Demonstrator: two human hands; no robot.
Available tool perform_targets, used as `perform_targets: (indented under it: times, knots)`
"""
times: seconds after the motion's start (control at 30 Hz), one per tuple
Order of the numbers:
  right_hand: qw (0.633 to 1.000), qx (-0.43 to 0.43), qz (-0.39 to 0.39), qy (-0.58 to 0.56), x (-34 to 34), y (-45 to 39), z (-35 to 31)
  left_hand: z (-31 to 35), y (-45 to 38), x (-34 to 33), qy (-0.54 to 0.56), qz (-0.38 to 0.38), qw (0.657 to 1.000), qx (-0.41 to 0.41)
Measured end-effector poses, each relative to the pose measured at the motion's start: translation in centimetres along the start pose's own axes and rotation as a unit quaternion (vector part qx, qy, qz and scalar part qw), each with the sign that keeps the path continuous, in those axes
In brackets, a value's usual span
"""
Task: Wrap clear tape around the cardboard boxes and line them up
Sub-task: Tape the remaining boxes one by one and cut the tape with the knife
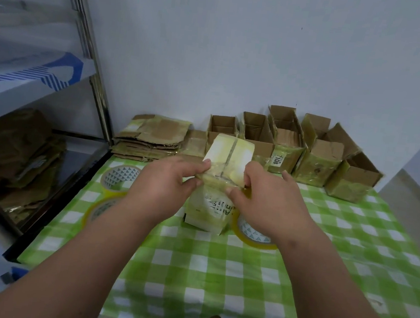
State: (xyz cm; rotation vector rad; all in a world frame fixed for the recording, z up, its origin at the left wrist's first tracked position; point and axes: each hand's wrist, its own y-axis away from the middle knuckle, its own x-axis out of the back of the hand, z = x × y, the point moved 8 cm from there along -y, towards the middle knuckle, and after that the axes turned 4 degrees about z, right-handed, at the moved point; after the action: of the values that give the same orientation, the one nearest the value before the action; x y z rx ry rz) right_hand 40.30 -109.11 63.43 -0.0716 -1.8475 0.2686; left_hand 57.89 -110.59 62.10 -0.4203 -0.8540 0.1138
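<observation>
gripping the white box [222,165] with left hand [163,187] and right hand [269,202].

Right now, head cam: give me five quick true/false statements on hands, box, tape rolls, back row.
1. Both hands grip the pale box. True: left hand and right hand pinch its near top edge.
2. The box lies flat on its side. False: it stands upright on the checked tablecloth.
3. Two tape rolls lie left of the box. True.
4. The open cardboard boxes along the wall are stacked. False: they stand side by side.
5. No tape roll lies right of the box. False: one roll does.
</observation>
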Motion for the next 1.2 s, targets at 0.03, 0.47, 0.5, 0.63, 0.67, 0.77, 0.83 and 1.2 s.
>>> perform_targets:
  times: [0.03, 0.47, 0.5, 0.63, 0.67, 0.77, 0.83, 1.2]
  knots:
    - [1.000, 0.001, -0.002, -0.009, 0.0, -0.1, 0.1, -0.1, -0.1, -0.1, 0.001, 0.000, 1.000, 0.000]
    - [0.989, 0.003, -0.033, -0.147, -0.4, -0.1, 0.8, -1.7, -0.4, -0.5, 0.147, -0.140, 0.977, 0.063]
    - [0.988, -0.004, -0.020, -0.153, -0.3, -0.2, 0.7, -1.7, -0.6, -0.4, 0.141, -0.124, 0.980, 0.061]
    - [0.996, -0.001, 0.045, -0.082, -0.4, -0.2, 0.5, -2.1, -0.6, -0.6, 0.104, -0.063, 0.991, 0.058]
    - [0.996, 0.001, 0.052, -0.074, -0.4, -0.2, 0.5, -2.2, -0.6, -0.7, 0.106, -0.054, 0.991, 0.060]
    - [0.995, 0.020, 0.077, -0.061, -0.1, 0.0, 0.0, -2.2, -0.5, -0.5, 0.084, -0.027, 0.995, 0.053]
    - [0.993, 0.044, 0.102, -0.037, 0.0, 0.2, -0.9, -1.9, -0.5, -0.3, 0.058, -0.005, 0.997, 0.041]
    - [0.996, 0.045, 0.056, -0.051, -0.2, -0.1, -0.6, -3.0, -0.2, -1.0, 0.119, -0.020, 0.990, 0.073]
